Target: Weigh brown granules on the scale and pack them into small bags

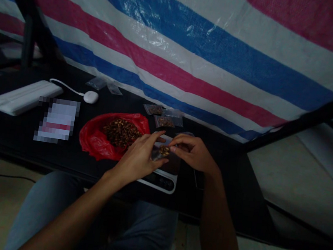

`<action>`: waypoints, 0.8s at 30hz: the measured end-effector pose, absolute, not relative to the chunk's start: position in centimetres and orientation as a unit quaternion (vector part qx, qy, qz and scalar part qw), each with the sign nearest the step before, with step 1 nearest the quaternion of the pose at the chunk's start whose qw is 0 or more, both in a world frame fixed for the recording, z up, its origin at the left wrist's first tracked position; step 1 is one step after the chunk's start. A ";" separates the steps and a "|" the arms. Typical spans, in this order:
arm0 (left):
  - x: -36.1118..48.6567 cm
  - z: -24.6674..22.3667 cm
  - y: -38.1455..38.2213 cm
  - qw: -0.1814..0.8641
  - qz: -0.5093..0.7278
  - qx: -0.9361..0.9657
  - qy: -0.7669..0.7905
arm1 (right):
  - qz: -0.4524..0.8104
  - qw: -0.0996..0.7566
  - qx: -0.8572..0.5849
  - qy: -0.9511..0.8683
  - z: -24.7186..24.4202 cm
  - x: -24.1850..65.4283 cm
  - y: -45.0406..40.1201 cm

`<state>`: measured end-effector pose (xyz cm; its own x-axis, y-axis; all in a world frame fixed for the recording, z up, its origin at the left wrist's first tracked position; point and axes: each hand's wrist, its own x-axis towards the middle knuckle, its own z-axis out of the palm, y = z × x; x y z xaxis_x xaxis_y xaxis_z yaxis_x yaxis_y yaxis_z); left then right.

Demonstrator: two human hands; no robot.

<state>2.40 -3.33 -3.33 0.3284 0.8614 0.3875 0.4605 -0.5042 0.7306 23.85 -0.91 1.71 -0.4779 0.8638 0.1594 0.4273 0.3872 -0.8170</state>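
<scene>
A small clear bag with brown pieces (164,151) is between my two hands, above a white digital scale (169,184). My left hand (140,154) has its thumb and fingers spread around the bag's left side. The fingertips of my right hand (192,152) are pinched together at the bag's right edge. Left of the scale lies an open red plastic bag (89,138) filled with brown seed-like pieces (121,132). My left hand covers part of the scale and the red bag's right side.
Filled small bags (165,122) lie behind the scale, and flat clear bags (97,83) near the striped sheet (169,67). At the left are a long white device (25,97), a round white piece on a cable (91,97) and a blurred packet (58,121).
</scene>
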 end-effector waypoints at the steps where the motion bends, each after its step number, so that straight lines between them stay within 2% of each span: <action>1: 2.6 -3.3 -3.2 0.259 0.387 0.773 0.430 | 0.361 0.303 -0.415 -0.778 1.8 23.9 -0.9; 6: 2.3 -3.3 -2.8 0.287 0.376 0.765 0.437 | 0.251 0.396 -0.496 -0.731 1.5 25.6 0.2; 9: 1.5 -3.2 -2.6 0.292 0.382 0.760 0.437 | 0.142 0.407 -0.563 -0.705 0.5 27.5 1.5; 14: 0.6 -3.0 -2.0 0.273 0.390 0.761 0.440 | 0.057 0.340 -0.582 -0.736 -1.4 29.5 2.8; 19: 1.0 -3.5 -1.8 0.271 0.390 0.769 0.428 | 0.072 0.245 -0.565 -0.785 -2.4 30.0 2.7; 24: 1.9 -4.0 -1.8 0.270 0.393 0.766 0.430 | 0.069 0.204 -0.585 -0.782 -2.4 30.3 2.8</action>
<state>1.88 -1.81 -3.98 0.3210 0.8714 0.3709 0.4461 -0.4846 0.7524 30.26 2.81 -2.44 -0.2313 0.9432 0.2383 0.8870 0.3051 -0.3466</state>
